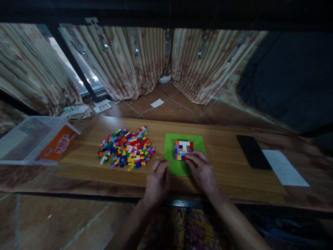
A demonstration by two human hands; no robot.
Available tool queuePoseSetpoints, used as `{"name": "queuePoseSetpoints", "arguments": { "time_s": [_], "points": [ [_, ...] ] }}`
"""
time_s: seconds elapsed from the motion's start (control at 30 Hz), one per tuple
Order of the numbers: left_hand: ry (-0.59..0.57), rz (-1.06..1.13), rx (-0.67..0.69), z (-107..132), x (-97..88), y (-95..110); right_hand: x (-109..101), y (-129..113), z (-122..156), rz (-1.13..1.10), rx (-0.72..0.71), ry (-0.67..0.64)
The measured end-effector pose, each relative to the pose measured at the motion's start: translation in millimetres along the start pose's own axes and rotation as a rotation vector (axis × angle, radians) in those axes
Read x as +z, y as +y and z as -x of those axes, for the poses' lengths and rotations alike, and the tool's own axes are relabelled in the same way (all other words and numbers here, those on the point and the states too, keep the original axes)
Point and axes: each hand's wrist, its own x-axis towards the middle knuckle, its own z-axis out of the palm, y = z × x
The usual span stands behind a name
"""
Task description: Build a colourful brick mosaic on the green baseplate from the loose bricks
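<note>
A green studded baseplate point(170, 149) lies on the wooden board, with a small square build of coloured toy bricks point(184, 147) on it. My right hand point(204, 172) reaches over the plate's front right part. Its thumb and fingers pinch a red brick point(185, 157) at the build's front right corner; whether the brick is pressed on, I cannot tell. At the plate's front left edge is my left hand point(158, 178), fingers curled together, anything between them hidden. Left of the plate spreads a loose pile of mixed toy bricks point(127, 147).
A clear plastic box point(23, 139) with an orange label stands at the board's left end. On the right lie a black phone-like slab point(253, 151) and a white sheet point(286, 168). Beyond the board hang striped curtains point(125, 62) above a tiled floor.
</note>
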Motion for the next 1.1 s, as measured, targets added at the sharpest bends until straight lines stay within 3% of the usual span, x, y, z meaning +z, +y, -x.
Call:
{"name": "queuePoseSetpoints", "arguments": {
  "time_s": [0.37,0.63,1.1],
  "points": [
    [-0.037,-0.102,0.09,-16.3,36.2,6.2,-2.4,-1.6,5.1,-0.034,0.028,0.013],
    [0.009,-0.14,0.134,-12.9,38.6,-1.2,-12.2,8.9,15.8,-0.032,0.273,0.211],
    [-0.129,-0.359,0.252,-16.7,43.9,-1.4,19.9,1.1,7.1,0.109,0.338,0.136]
  ]
}}
